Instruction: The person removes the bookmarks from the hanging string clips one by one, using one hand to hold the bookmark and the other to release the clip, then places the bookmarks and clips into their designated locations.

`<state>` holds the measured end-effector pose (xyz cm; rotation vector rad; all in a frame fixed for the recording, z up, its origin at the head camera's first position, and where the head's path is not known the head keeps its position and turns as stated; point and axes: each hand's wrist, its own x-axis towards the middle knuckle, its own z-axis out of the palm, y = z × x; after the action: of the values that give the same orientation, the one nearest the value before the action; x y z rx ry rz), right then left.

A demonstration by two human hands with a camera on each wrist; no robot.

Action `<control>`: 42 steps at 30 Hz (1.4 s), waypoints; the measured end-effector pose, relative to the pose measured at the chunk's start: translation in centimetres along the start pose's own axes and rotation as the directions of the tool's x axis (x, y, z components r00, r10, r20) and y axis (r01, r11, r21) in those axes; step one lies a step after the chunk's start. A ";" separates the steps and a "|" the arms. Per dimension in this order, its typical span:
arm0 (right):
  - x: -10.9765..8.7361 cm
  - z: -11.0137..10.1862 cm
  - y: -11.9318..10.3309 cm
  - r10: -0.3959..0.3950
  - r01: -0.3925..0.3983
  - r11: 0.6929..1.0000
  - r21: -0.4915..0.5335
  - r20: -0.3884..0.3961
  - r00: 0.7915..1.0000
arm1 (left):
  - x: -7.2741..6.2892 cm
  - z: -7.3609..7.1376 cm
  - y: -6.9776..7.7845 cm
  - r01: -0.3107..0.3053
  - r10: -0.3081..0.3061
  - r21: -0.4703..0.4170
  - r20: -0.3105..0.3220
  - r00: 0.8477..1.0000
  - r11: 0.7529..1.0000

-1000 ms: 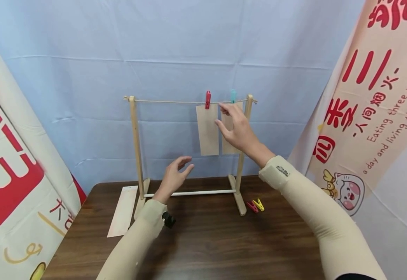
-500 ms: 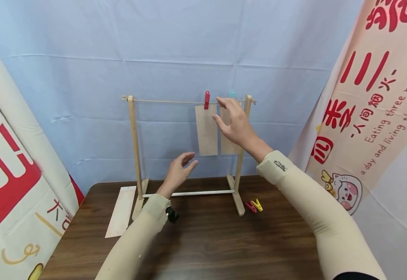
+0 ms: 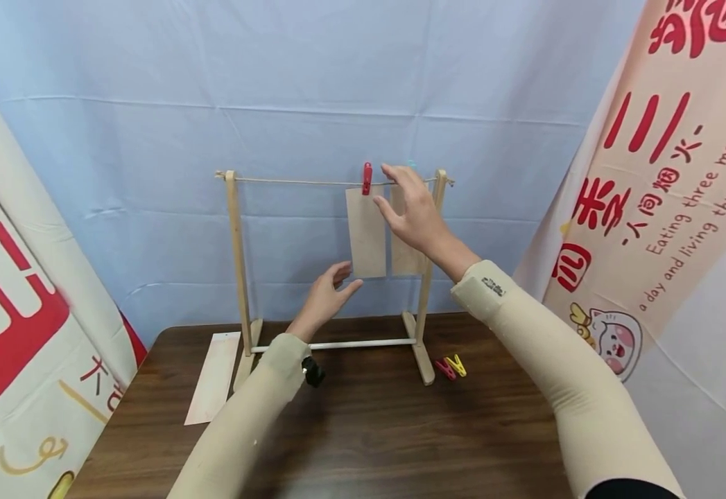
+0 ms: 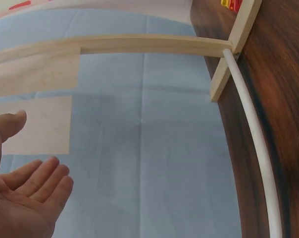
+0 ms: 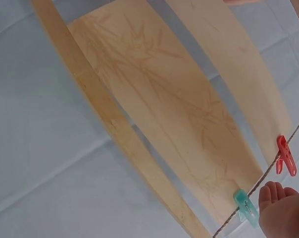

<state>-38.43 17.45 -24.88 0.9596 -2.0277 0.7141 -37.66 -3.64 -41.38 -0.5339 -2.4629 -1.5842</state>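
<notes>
Two pale paper strips hang side by side from a thin rope (image 3: 300, 181). A red clothespin (image 3: 367, 179) pins the left strip (image 3: 365, 239) at its top. On the right strip (image 5: 159, 99), which bears a faint bamboo print, sits a teal clothespin (image 5: 245, 203), mostly hidden behind my right hand in the head view. My right hand (image 3: 415, 218) is raised in front of the right strip, thumb and fingers apart, holding nothing. Lower down, my left hand (image 3: 326, 296) holds nothing, its fingers spread near the left strip's bottom corner.
The rope spans a wooden stand with a left post (image 3: 238, 256) and a white bottom rod (image 3: 363, 344). Another paper strip (image 3: 214, 378) lies on the dark table (image 3: 369, 430) at left. A dark-red clothespin (image 3: 445, 369) and a yellow clothespin (image 3: 457, 365) lie beside the stand's right foot.
My left hand has risen and moved right, to the left strip's lower corner. My right hand has shifted slightly up and left, covering more of the teal clothespin. Both strips still hang.
</notes>
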 end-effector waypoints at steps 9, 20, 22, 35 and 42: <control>0.6 -0.1 0.0 0.036 -0.037 0.999 0.005 0.030 0.999 | 0.4 0.6 0.3 0.016 -0.016 0.007 0.006 1.000 1.000; 1.0 -0.3 -0.1 0.069 -0.070 0.998 0.006 0.053 0.996 | 0.2 0.8 0.2 0.017 -0.017 0.018 0.014 1.000 1.000; 1.2 -0.3 -0.1 0.078 -0.078 0.997 0.006 0.058 0.995 | 0.1 0.8 0.2 0.010 -0.011 0.026 0.012 1.000 1.000; 2.4 -0.1 -0.2 0.135 -0.134 0.991 -0.015 0.127 0.983 | -0.2 0.9 -0.5 -0.053 0.053 0.011 -0.007 0.999 0.999; 3.3 -0.2 -0.4 0.211 -0.216 0.976 0.017 0.165 0.963 | -0.5 1.3 -0.6 -0.089 0.088 -0.013 -0.070 0.994 0.996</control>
<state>-39.39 16.08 -22.04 0.8496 -2.2943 0.8102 -37.32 -2.77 -42.65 -0.5719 -2.3441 -1.5627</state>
